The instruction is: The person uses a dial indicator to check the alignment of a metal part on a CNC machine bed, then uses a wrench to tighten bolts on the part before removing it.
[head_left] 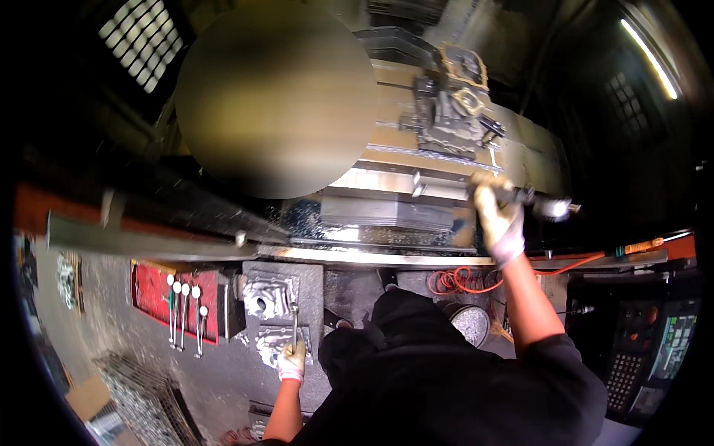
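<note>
At machine table, dark air tool was gripped by gloved right hand; left hand closed on slim steel wrench. Divided attention risked a slip near grey cast housing.

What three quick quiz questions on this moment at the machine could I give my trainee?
1. True or false: both hands wear light work gloves.
2. Which hand holds the dark tool at the machine table? A left, B right.
3. Fill in: the left hand holds a slim metal ____ over the grey castings.

Key: 1 true; 2 B; 3 wrench, as far as the view shows.
</note>
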Motion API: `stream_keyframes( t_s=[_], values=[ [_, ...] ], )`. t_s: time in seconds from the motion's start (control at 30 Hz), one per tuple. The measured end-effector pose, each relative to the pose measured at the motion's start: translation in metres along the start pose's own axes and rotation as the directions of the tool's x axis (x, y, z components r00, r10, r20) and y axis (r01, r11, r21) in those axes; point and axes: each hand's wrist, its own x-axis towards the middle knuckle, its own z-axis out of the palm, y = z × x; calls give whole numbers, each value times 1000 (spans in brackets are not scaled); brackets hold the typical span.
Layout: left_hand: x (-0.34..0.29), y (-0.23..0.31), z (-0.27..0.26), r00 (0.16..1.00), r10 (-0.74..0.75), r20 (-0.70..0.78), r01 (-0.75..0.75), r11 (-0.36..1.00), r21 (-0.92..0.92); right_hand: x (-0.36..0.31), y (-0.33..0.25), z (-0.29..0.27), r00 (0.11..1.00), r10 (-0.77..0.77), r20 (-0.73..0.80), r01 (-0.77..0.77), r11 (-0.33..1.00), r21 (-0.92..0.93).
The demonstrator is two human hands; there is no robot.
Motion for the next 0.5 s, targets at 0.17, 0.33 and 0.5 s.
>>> stream_keyframes(
  t_s=[0.17, 0.33, 0.5],
  values=[
    [-14, 50, 42, 996, 48, -78, -42, 996, 79, 145, 20, -119, 954, -203, -221, 175, 974, -141],
    [-53, 61, 65, 977, 27, -213, 22, 974, 225, 253, 71, -159, 978, -189, -83, 165, 957, -239],
    [-92, 52, 76, 955, -70, -288, 116, 982, 148, 288, 112, -166, 998, -59, 15, 61, 969, -241]
  ],
)
